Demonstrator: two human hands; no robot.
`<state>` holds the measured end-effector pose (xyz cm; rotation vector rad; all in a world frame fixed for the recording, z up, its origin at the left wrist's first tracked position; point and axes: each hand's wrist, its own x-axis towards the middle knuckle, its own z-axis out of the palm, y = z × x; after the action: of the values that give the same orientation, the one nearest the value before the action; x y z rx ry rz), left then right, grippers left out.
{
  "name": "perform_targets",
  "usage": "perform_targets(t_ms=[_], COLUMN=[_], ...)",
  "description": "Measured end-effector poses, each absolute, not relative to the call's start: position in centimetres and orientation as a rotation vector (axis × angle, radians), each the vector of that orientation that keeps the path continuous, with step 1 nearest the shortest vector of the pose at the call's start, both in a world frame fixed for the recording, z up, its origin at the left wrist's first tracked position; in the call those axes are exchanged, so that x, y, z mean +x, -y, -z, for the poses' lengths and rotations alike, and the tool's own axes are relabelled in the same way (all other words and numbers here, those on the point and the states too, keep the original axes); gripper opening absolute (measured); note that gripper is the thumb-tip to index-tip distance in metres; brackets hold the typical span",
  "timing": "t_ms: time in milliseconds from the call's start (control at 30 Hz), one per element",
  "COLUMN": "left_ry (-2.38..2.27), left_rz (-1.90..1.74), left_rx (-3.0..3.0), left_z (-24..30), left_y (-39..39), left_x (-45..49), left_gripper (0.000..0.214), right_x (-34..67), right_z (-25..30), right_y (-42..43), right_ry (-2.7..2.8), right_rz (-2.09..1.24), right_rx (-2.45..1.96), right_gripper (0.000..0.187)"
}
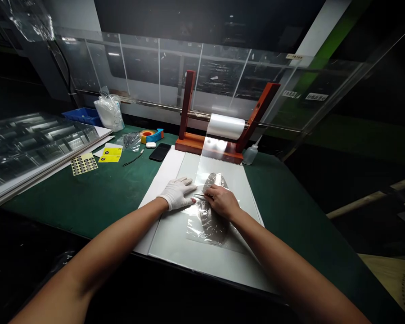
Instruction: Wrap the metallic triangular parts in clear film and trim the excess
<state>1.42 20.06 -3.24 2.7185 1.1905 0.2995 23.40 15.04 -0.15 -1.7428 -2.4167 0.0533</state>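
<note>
A sheet of clear plastic film (pixel 192 227) runs down from the roll (pixel 227 126) over a grey, see-through curved piece (pixel 216 227) on the pale board (pixel 175 245). My left hand (pixel 178 193), in a white glove with a bare thumb tip, lies flat on the film's left side, fingers spread. Bare, my right hand (pixel 222 200) is closed above the grey piece. From its fingertips a thin, dark, pointed tool (pixel 199 195) sticks out toward my left thumb; its exact kind is too small to tell.
A reddish wooden stand (pixel 189 105) carries the roll behind the board. A squeeze bottle (pixel 250 155) stands right of it. Leftward on the green table lie a phone (pixel 160 152), a tape dispenser (pixel 152 135), yellow labels (pixel 110 154) and a sticker sheet (pixel 84 164). Clear trays (pixel 37 144) fill the far left.
</note>
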Motion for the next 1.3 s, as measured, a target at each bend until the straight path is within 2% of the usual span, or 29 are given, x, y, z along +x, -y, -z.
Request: perform_targets(t_ms=[233,600,700,867,1033,1167,1300], left_ry=[-1.209,-1.181,-1.165,-1.192,-1.307,-1.498,-1.715], left_rz=[-0.283,-0.304,-0.313,-0.327,-0.427,-0.668,-0.950], left_rx=[2.698,2.694,2.701,2.706,2.641,2.488,2.204], left_z=[3.0,2.9,2.9,2.8,2.2,0.9,2.2], left_y=[-20.0,-20.0,-20.0,-19.4,-18.2,-13.9,-3.3], left_x=[1.4,1.4,1.3,1.1,0.9,1.0,0.6], left_gripper=[0.063,0.063,0.061,0.060,0.057,0.049,0.053], right_x=[26.5,38.9,36.8,28.5,25.8,26.6,26.9], right_z=[0.1,-2.2,-1.4,0.9,1.4,1.1,1.0], right_y=[-14.2,-7.9,-6.2,-4.4,-1.9,1.4,4.9], right_ry=[2.430,2.180,2.086,2.154,2.185,2.160,2.140], right_rz=[-0.073,-0.058,-0.107,-0.306,-0.406,-0.481,-0.561], right_rx=[-1.776,-1.998,-1.954,-1.715,-1.675,-1.663,-1.635], right_gripper=[0.022,0.020,0.016,0.049,0.048,0.049,0.059])
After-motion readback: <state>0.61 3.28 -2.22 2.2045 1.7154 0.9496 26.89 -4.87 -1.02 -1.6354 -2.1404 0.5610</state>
